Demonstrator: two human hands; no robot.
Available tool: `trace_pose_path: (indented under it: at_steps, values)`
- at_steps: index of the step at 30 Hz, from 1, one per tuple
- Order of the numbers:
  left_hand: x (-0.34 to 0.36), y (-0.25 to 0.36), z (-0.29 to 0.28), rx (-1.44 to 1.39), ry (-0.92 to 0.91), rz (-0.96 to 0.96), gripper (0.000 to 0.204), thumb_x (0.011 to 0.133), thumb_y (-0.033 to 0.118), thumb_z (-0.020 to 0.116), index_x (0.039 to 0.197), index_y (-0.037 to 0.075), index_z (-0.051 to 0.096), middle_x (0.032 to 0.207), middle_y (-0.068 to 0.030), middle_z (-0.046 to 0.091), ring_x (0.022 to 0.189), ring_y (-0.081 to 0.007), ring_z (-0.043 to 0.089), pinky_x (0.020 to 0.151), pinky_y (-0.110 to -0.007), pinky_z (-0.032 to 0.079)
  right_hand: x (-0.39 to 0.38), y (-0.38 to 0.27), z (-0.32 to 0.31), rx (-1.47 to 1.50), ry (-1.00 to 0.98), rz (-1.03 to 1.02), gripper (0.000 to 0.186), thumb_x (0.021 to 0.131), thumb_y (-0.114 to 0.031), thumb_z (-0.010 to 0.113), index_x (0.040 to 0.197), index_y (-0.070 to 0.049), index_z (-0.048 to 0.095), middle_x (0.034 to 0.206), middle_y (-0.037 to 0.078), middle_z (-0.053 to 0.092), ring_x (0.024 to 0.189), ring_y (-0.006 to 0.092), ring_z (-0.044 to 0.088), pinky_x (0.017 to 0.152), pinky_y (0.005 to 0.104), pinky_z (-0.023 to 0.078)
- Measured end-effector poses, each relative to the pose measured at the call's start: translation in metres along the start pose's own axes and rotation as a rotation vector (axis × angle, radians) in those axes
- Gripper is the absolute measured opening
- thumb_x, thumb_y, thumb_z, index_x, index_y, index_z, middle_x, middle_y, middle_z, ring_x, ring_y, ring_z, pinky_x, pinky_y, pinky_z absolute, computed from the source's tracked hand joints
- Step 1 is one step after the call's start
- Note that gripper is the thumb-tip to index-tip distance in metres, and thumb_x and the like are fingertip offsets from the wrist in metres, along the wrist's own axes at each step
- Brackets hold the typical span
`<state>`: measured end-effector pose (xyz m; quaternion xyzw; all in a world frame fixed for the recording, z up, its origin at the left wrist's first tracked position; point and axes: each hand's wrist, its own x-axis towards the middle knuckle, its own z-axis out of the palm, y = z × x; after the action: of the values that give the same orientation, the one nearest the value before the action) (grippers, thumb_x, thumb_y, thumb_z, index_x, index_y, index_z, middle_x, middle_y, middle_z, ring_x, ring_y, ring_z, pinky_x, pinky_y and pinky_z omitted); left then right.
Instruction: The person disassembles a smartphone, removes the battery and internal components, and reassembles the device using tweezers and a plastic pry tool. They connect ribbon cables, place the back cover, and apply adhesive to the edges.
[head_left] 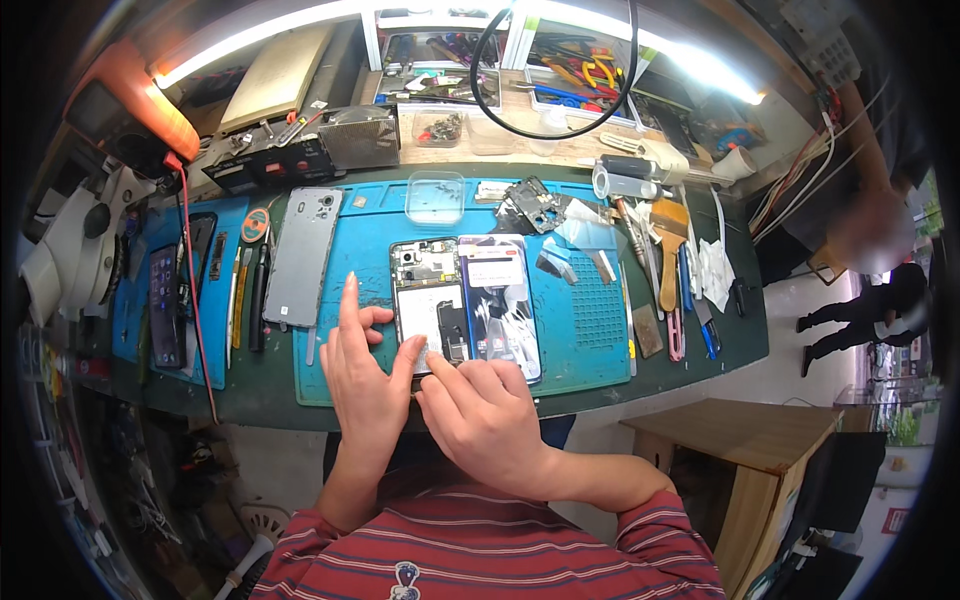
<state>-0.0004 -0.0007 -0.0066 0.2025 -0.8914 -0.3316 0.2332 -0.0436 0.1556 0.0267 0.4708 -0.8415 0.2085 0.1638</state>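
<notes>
An opened smartphone [418, 308] lies on the blue repair mat [345, 372], its circuit board bared at the top and a white battery area below. Over its lower left edge is my left hand [365, 365], index finger stretched up, the other fingers apart and the thumb tip on the phone's lower part. My right hand [485, 415] is curled at the lower end of the phone, fingertips close to my left thumb; whatever they pinch is hidden. Touching the phone's right side is a second phone-sized panel [500, 335] with a lit or glossy front. A grey back cover [303, 255] rests to the left.
A clear plastic box [435, 198] and dark phone parts [535, 205] sit behind the phone. Brush [668, 250], tweezers and screwdrivers line the right. An orange multimeter [130, 110], its red lead [190, 260] and another phone [165, 305] are left. A cardboard box [740, 435] stands lower right.
</notes>
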Motion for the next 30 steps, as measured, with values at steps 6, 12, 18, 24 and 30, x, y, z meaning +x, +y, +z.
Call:
trace_pose_path:
  at_steps: [6, 12, 18, 24, 30]
  values:
    - [-0.001, 0.002, 0.001, 0.010, 0.012, -0.008, 0.099, 0.085, 0.014, 0.090, 0.168, 0.004, 0.037, 0.116, -0.0037, 0.071, 0.095, -0.0198, 0.057, 0.099, -0.041, 0.043, -0.001, -0.004, 0.001, -0.025, -0.026, 0.014, 0.018, 0.090, -0.019, 0.080, 0.101, -0.007, 0.074, 0.119, 0.008, 0.078, 0.090, 0.0175, 0.067, 0.082, 0.0351, 0.048]
    - [0.000, 0.002, 0.001, 0.008, 0.004, -0.007, 0.098, 0.086, 0.015, 0.090, 0.168, 0.003, 0.038, 0.115, -0.0034, 0.070, 0.095, -0.0203, 0.057, 0.098, -0.041, 0.042, -0.003, -0.006, 0.002, -0.048, -0.022, 0.009, 0.017, 0.090, -0.019, 0.080, 0.100, -0.007, 0.074, 0.119, 0.008, 0.078, 0.090, 0.0175, 0.067, 0.081, 0.0352, 0.047]
    - [0.000, 0.000, 0.001, 0.013, 0.005, 0.017, 0.097, 0.087, 0.018, 0.090, 0.168, 0.002, 0.038, 0.115, -0.0026, 0.070, 0.096, -0.0210, 0.058, 0.095, -0.041, 0.041, -0.004, -0.011, 0.004, -0.061, -0.019, 0.025, 0.014, 0.089, -0.018, 0.080, 0.096, -0.007, 0.074, 0.118, 0.008, 0.079, 0.089, 0.0167, 0.066, 0.080, 0.0351, 0.047]
    - [-0.001, 0.001, 0.001, 0.014, -0.002, 0.007, 0.097, 0.087, 0.018, 0.090, 0.168, 0.002, 0.038, 0.115, -0.0028, 0.070, 0.096, -0.0211, 0.058, 0.095, -0.040, 0.041, -0.003, -0.011, 0.003, -0.080, -0.010, 0.025, 0.013, 0.089, -0.018, 0.080, 0.093, -0.007, 0.073, 0.118, 0.009, 0.079, 0.088, 0.0162, 0.065, 0.080, 0.0349, 0.046]
    - [0.000, 0.001, 0.000, 0.021, -0.006, 0.006, 0.097, 0.087, 0.018, 0.089, 0.168, 0.003, 0.038, 0.116, -0.0029, 0.070, 0.096, -0.0212, 0.058, 0.095, -0.040, 0.041, -0.003, -0.012, 0.003, -0.089, -0.017, 0.020, 0.012, 0.089, -0.017, 0.079, 0.092, -0.008, 0.073, 0.117, 0.009, 0.079, 0.087, 0.0158, 0.064, 0.079, 0.0342, 0.046]
